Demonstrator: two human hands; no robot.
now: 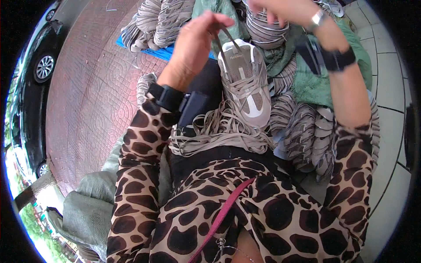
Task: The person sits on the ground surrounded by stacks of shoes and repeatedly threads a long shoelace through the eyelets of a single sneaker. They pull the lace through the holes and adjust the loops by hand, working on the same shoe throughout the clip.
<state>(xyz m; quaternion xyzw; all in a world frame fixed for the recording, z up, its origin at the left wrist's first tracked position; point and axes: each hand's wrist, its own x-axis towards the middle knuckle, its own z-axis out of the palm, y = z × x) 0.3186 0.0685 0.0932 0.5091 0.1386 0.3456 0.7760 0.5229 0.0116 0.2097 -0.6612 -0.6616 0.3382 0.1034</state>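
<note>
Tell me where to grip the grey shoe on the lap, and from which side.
Grip the shoe across its heel collar, coming from above and the far side. It lies sole down, toe toward the body, with its opening facing up. The left hand already pinches the lace there, and loose laces crowd the toe.

The only view is coming from a fisheye camera worn on the person's head, and it is looking steeply down over the chest and lap. It is sitting very near the body: the patterned sleeves are entering from the lower edge and are filling the bottom half of the frame. The left hand [195, 41] and right hand [285, 8] are reaching toward the upper centre, close to the lens. Straight lines are bending toward the rim, and black corners are surrounding the round picture. A parked car [37, 65] is showing at the upper left.
</note>
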